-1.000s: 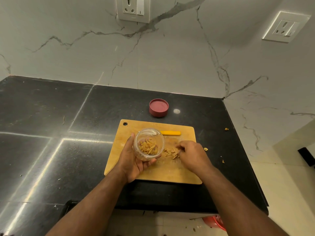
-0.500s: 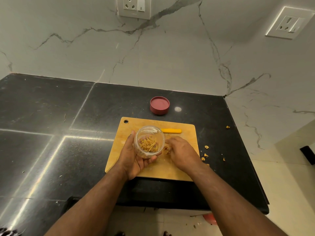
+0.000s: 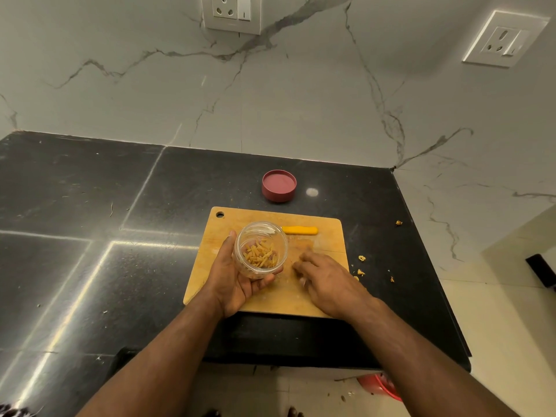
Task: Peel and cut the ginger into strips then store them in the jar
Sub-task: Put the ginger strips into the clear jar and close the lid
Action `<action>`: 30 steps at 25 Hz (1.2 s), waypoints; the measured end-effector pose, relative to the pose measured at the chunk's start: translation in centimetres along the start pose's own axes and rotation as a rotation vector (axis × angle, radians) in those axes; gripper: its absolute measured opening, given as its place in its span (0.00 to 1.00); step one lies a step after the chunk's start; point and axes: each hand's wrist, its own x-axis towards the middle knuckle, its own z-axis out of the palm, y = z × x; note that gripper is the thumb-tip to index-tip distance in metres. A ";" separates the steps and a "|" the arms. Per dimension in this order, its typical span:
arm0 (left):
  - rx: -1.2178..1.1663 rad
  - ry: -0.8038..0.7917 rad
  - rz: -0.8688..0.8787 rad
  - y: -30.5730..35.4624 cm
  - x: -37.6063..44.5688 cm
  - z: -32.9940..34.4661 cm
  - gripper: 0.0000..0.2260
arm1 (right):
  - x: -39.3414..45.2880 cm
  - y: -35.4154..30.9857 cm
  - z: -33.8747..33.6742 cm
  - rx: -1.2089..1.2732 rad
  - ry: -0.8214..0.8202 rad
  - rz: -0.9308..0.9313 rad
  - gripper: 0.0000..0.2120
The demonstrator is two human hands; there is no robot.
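The glass jar [image 3: 260, 249] is gripped tilted by the left hand [image 3: 237, 278] so ginger strips [image 3: 260, 254] stay in; at its 3 o'clock, the right hand [image 3: 323, 278] rests loosely curled on the cutting board [image 3: 325, 236], its hold unclear.

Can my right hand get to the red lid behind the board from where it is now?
Probably yes. The right hand rests on the cutting board, and only the yellow handle lies between it and the lid.

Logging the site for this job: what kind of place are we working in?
Most likely a home kitchen: a dark stone countertop against a marble-look wall with power sockets, and a wooden cutting board where the left hand holds a jar of ginger strips.
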 end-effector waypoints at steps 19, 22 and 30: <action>-0.005 -0.002 -0.012 0.0 0.0 0.0 0.32 | -1.1 -0.8 0.4 -0.151 -0.007 -0.100 0.17; -0.006 0.004 -0.011 0.0 0.0 -0.1 0.32 | 0.1 0.4 -0.9 0.277 0.107 0.327 0.12; 0.029 0.011 -0.012 0.0 0.1 0.0 0.33 | -0.9 -2.9 -8.3 1.518 0.217 0.351 0.09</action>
